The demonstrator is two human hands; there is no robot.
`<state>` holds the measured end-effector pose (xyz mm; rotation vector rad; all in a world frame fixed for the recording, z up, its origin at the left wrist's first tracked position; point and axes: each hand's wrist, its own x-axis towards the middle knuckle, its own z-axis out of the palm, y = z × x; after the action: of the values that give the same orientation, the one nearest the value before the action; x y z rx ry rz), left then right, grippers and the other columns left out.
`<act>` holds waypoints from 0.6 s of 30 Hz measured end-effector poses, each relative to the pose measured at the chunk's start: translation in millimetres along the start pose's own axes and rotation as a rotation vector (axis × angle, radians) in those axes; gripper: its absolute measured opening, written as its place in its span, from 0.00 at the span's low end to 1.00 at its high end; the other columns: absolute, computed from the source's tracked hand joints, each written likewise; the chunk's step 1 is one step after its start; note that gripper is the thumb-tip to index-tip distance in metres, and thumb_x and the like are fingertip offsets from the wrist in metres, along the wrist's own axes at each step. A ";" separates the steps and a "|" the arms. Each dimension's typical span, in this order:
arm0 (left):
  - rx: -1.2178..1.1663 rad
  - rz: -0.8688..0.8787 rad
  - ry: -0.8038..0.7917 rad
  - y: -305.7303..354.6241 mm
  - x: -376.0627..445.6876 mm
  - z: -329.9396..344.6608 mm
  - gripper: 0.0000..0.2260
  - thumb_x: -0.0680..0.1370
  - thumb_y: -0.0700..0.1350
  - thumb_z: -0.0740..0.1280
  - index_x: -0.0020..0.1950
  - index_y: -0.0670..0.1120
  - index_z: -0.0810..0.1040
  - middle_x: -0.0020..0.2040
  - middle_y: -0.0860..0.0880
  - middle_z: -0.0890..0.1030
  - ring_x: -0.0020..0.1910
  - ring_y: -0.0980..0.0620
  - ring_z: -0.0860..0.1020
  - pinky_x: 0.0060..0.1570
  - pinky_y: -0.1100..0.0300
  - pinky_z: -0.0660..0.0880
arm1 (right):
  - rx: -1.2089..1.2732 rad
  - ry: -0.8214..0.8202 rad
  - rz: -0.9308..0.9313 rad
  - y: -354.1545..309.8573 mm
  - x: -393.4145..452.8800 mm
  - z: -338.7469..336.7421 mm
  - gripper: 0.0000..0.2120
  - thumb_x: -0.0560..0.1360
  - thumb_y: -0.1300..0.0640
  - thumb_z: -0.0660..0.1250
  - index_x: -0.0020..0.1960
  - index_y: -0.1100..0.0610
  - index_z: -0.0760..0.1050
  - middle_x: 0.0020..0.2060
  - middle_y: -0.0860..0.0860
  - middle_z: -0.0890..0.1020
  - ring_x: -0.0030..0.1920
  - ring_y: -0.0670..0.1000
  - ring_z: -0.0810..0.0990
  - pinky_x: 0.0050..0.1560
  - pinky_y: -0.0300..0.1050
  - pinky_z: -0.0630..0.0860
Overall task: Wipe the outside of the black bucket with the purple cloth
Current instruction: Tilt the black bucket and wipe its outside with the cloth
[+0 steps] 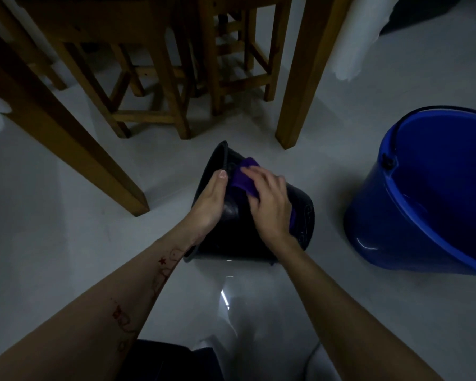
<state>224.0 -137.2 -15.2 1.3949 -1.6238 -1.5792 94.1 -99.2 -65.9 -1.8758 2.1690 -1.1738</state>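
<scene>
Fingers [270, 178] of the right hand [270, 207] spread flat, pressing a folded purple cloth [245, 178] against the upper side wall of a round black plastic bucket [231, 215]; a strip of the same cloth showing past the heel of the hand, near the bucket's base. Left hand [208, 204] gripping the bucket at its rim, thumb [221, 176] lying over the rim edge, remaining fingers hidden behind the wall. Black bucket lying tipped on its side on a pale grey glossy floor [66, 243], mouth turned left and away, base turned right. Raised marks moulded into the base, too dark and small to read; no brand or label legible anywhere. Red drawn marks, among them a small star, along the left forearm [138, 292]. Large blue plastic bucket [423, 204] standing well apart to the right, black handle pivot on its rim, inside appearing glossy. Wooden chairs [160, 78] and thick wooden bench legs [305, 78] beyond the black bucket, one leg slanting in from the left. White fabric [355, 37] hanging at upper right.
</scene>
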 end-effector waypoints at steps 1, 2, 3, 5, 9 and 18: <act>0.025 0.026 -0.016 -2.8 -1.1 -1.2 0.25 0.83 0.62 0.48 0.72 0.52 0.71 0.67 0.48 0.78 0.67 0.50 0.75 0.73 0.46 0.67 | -0.011 0.001 0.055 7.2 10.6 0.1 0.19 0.75 0.59 0.63 0.65 0.52 0.74 0.60 0.52 0.78 0.53 0.54 0.73 0.40 0.41 0.70; 0.048 0.043 -0.030 -6.3 -1.8 -2.0 0.25 0.83 0.62 0.48 0.74 0.52 0.70 0.70 0.49 0.76 0.70 0.51 0.73 0.74 0.47 0.65 | -0.023 0.005 0.128 17.8 17.8 0.0 0.18 0.76 0.59 0.63 0.65 0.52 0.74 0.59 0.52 0.79 0.53 0.55 0.73 0.41 0.44 0.71; 0.075 0.042 -0.040 -10.0 -1.7 -3.6 0.26 0.83 0.62 0.48 0.75 0.53 0.68 0.72 0.50 0.74 0.72 0.52 0.71 0.76 0.48 0.63 | -0.042 0.003 0.209 31.8 21.1 -0.1 0.16 0.77 0.59 0.63 0.64 0.52 0.75 0.59 0.52 0.79 0.53 0.55 0.73 0.42 0.45 0.72; 0.095 0.014 -0.045 -12.0 -1.6 -5.5 0.24 0.83 0.61 0.47 0.73 0.54 0.70 0.71 0.49 0.74 0.72 0.50 0.71 0.74 0.50 0.65 | -0.094 -0.027 0.361 64.1 16.6 -3.1 0.14 0.78 0.58 0.62 0.62 0.52 0.75 0.58 0.53 0.80 0.53 0.57 0.74 0.45 0.49 0.74; -0.134 -0.131 0.000 -0.6 2.5 -5.7 0.16 0.85 0.49 0.49 0.56 0.51 0.77 0.52 0.47 0.82 0.56 0.44 0.79 0.50 0.56 0.75 | -0.100 -0.086 0.428 96.4 -11.7 -26.7 0.13 0.77 0.59 0.62 0.61 0.54 0.75 0.55 0.56 0.80 0.54 0.60 0.76 0.51 0.51 0.74; -0.024 -0.016 -0.005 -4.2 5.8 0.0 0.30 0.82 0.66 0.46 0.76 0.51 0.69 0.69 0.46 0.78 0.69 0.48 0.75 0.73 0.45 0.67 | 0.075 0.018 0.043 -7.4 -11.5 -6.8 0.20 0.74 0.60 0.65 0.66 0.53 0.74 0.61 0.51 0.78 0.54 0.53 0.73 0.44 0.39 0.71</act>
<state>223.2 -141.6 -20.8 1.3967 -1.5947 -1.6071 100.0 -85.7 -61.9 -1.7874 2.1309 -1.2501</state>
